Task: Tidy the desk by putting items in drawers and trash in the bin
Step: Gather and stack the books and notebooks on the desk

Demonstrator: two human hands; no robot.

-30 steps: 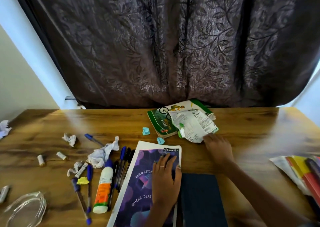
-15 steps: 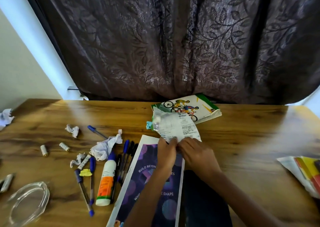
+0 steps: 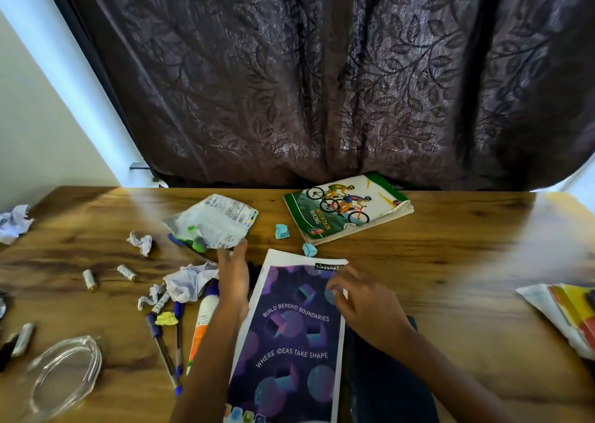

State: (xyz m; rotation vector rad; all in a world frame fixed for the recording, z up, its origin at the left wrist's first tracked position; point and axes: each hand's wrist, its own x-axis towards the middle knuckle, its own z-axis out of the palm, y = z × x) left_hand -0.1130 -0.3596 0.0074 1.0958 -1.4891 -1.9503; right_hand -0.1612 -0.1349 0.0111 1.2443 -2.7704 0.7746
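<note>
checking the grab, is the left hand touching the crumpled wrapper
Touching. The head view shows the left hand with its fingertips pinching the lower edge of the crumpled wrapper, no gap between them.

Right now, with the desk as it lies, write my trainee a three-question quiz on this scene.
1. True or false: the left hand grips the crumpled wrapper.
2. Which sits nearer the cycling book: (a) blue paper scraps, (b) plastic tubing coil?
3. Which notebook does the right hand hover over?

Key: 1 true. 2 a. 3 The purple notebook.
</note>
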